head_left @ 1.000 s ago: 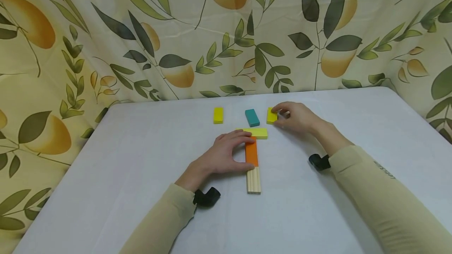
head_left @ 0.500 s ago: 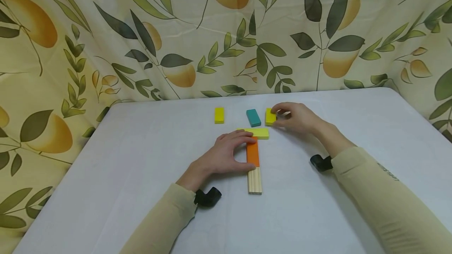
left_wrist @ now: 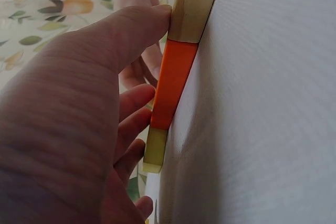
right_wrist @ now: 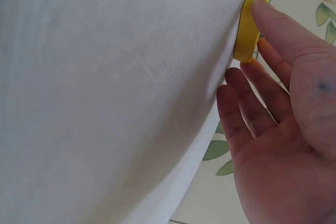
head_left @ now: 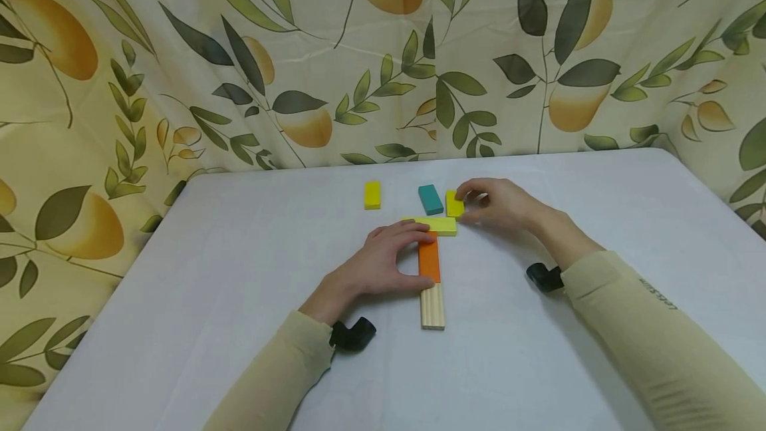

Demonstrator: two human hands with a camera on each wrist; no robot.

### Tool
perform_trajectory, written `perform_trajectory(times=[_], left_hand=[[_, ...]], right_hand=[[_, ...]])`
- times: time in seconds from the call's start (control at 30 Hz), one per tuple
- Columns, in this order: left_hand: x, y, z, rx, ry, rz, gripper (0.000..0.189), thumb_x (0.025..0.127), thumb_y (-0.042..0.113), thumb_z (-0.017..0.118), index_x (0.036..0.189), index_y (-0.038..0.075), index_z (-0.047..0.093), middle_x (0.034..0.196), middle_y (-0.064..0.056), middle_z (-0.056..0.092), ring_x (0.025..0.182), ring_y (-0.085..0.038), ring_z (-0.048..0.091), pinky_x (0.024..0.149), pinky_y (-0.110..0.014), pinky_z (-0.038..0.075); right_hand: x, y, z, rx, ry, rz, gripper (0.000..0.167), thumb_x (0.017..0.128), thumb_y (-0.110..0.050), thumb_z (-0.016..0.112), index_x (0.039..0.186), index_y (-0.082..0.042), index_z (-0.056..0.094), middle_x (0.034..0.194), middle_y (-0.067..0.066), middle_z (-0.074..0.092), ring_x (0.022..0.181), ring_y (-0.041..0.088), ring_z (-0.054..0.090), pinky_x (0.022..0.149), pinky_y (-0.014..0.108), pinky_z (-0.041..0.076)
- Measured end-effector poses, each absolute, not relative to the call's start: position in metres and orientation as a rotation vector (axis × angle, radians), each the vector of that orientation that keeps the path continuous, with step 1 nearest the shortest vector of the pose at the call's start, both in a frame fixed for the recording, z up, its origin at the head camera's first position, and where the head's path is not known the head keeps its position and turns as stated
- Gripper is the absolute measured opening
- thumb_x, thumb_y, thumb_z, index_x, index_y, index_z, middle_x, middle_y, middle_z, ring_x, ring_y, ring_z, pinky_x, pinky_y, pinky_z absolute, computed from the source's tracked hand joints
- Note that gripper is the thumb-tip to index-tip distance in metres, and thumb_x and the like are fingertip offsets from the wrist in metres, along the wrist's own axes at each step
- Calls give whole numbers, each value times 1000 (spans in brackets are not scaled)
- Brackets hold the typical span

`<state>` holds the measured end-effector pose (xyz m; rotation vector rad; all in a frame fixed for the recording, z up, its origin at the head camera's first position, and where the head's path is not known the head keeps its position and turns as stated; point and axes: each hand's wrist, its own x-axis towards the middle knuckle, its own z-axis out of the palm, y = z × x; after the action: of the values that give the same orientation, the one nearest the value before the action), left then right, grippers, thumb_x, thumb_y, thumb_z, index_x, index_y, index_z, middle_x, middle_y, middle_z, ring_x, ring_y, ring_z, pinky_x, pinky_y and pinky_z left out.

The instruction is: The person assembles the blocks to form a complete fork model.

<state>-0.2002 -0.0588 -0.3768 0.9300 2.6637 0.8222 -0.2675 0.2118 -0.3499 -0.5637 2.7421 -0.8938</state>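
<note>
Between thumb and fingers, my right hand (head_left: pixel 503 202) pinches a yellow wooden block (head_left: pixel 452 203) lying flat. Its near end meets the right end of a crosswise yellow-green block (head_left: pixel 443 226); the right wrist view shows the two touching, with the thumb on the yellow block (right_wrist: pixel 247 32). An orange block (head_left: pixel 428 258) and a plain wood block (head_left: pixel 433 308) run end to end below the crosswise one. Across them rests my left hand (head_left: pixel 380 261), thumb at the orange-wood joint and fingertips near the yellow-green block, whose left part it hides.
A teal block (head_left: pixel 431 199) lies slightly turned, just left of the gripped yellow block. Another yellow block (head_left: pixel 373 195) lies farther left. All stand on a white-covered table (head_left: pixel 209 298), with a fruit-patterned curtain (head_left: pixel 383 105) behind its far edge.
My right hand has slid the yellow block toward me and slightly left, up to the yellow-green block. The left hand keeps its place on the blocks.
</note>
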Motion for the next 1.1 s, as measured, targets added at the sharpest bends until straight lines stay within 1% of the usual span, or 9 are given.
perform_trajectory(times=[0.5, 0.73, 1.1], left_hand=[[-200, -58, -376, 921, 2669, 795, 66, 84, 49, 78, 143, 27, 57, 154, 9, 43, 147, -15, 26, 121, -46, 14], [-200, -58, -378, 923, 2674, 791, 66, 84, 50, 78, 143, 27, 57, 154, 10, 43, 148, -15, 25, 121, -46, 13], [-200, -58, -377, 924, 2671, 790, 67, 84, 50, 78, 143, 28, 57, 154, 10, 43, 148, -15, 25, 121, -47, 13]], right_hand=[[-266, 210, -348, -575, 2750, -867, 41, 88, -16, 80, 124, -5, 64, 130, 17, 60, 119, 36, 52, 107, 53, 41], [-266, 211, -350, -581, 2746, -860, 41, 89, -16, 79, 125, -5, 63, 132, 17, 59, 121, 36, 52, 108, 54, 40], [-266, 211, -349, -568, 2751, -846, 42, 89, -16, 79, 126, -6, 63, 133, 18, 59, 121, 37, 53, 108, 53, 41]])
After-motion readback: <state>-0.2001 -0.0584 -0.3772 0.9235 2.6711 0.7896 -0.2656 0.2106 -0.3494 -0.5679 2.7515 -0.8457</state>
